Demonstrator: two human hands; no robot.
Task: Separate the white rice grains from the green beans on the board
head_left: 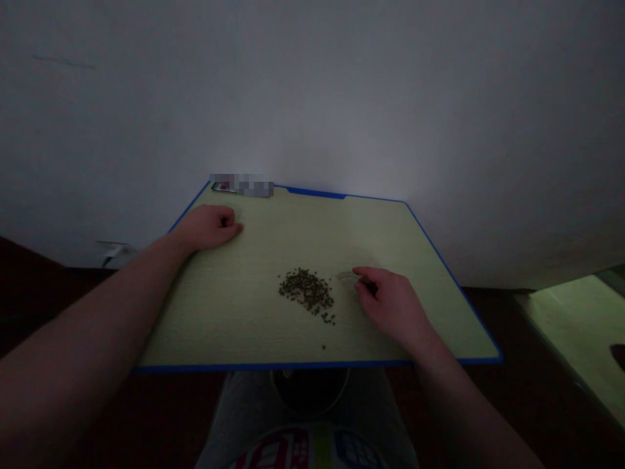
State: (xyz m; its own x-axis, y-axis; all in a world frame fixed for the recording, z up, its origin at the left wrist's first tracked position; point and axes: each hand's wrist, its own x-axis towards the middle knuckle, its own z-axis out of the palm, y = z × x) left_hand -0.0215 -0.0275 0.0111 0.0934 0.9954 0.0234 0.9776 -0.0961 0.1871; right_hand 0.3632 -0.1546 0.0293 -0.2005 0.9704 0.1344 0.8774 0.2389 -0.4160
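My left hand rests on the far left part of the table, its fingers curled in and the thumb lying alongside. Nothing shows in it. My right hand pinches a clear curved piece with fine marks along its edge, which looks like a protractor, between thumb and fingers. Part of that piece is covered by the fingers. Just left of it lies a loose pile of small dark greenish-brown seeds or beans, spread in a slanting patch. One stray grain sits nearer the front edge.
The pale table has a blue rim and stands against a grey wall. A phone-like object, partly blurred out, lies at the back left corner. Below the front edge, a round dark container sits between my legs.
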